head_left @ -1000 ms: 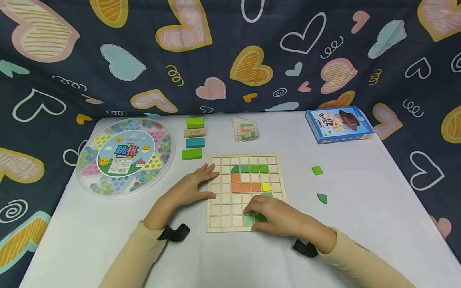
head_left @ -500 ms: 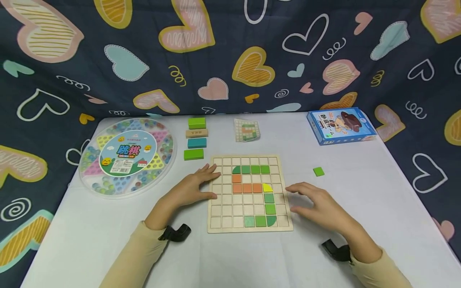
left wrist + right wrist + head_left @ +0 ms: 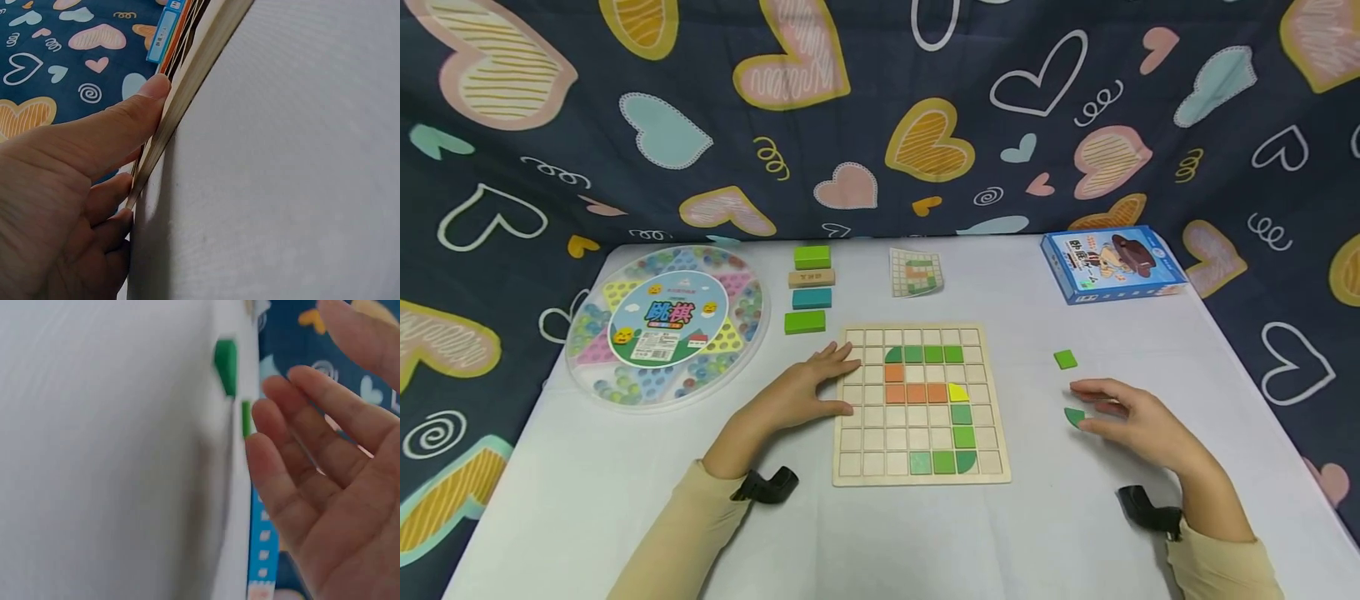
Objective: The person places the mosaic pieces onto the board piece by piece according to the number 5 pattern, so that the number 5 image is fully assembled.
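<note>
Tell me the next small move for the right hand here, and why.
Probably pinch the dark green quarter-round piece off the table. The right hand hovers open just beside it, fingertips nearly touching, and holds nothing. The left hand already steadies the wooden grid board, where the coloured path has a similar rounded piece at two ends.

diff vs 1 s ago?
The right hand let go of the green tiles on the wooden grid board, moved right and now reaches the dark green piece, open. Left hand stayed on the board's left edge.
</note>
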{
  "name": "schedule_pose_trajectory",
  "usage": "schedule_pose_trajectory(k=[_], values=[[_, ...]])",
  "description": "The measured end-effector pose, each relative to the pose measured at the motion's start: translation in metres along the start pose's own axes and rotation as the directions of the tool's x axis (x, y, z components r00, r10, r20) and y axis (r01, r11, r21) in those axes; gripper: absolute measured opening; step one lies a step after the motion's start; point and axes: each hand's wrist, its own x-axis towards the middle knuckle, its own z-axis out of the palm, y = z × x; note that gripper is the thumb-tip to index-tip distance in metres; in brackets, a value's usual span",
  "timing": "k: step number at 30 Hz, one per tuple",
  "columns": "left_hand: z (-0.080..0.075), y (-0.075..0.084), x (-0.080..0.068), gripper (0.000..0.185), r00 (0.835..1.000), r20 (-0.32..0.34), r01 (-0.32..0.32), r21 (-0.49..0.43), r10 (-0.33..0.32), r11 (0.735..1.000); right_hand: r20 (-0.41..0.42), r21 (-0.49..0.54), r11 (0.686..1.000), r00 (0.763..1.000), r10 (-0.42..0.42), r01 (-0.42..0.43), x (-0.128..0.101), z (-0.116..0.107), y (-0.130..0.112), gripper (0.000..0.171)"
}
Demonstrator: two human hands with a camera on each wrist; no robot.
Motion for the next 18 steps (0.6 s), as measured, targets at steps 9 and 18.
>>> schedule_pose_trajectory(k=[9,18], values=[[-0.002,0.003,0.001,0.072,1.0,0.003,-0.006,-0.003,0.006,1.0,0.007,-0.068,0.997,0.999,-0.033,0.034,-0.003,0.002,0.019,0.036],[-0.001,0.002,0.0,0.072,1.0,0.01,0.007,-0.007,-0.007,1.0,-0.053,-0.164,0.985,0.997,-0.063,0.053,0.002,0.01,0.019,0.025]])
